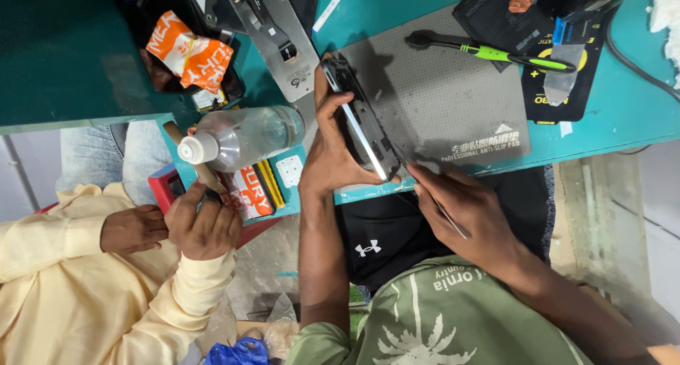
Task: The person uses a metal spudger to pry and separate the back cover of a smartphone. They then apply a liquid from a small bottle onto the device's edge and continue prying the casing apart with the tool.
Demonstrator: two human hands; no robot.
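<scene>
Left hand grips a phone on edge; right hand pinches a thin tool just beside it, over the mat.

In my left hand the phone looks like dark plastic with a glossy metal edge. My right hand pinches a thin shiny metal tool. The grey mat is matt and finely dotted. The bottle is clear, glossy plastic. The brush has a smooth plastic handle.
</scene>
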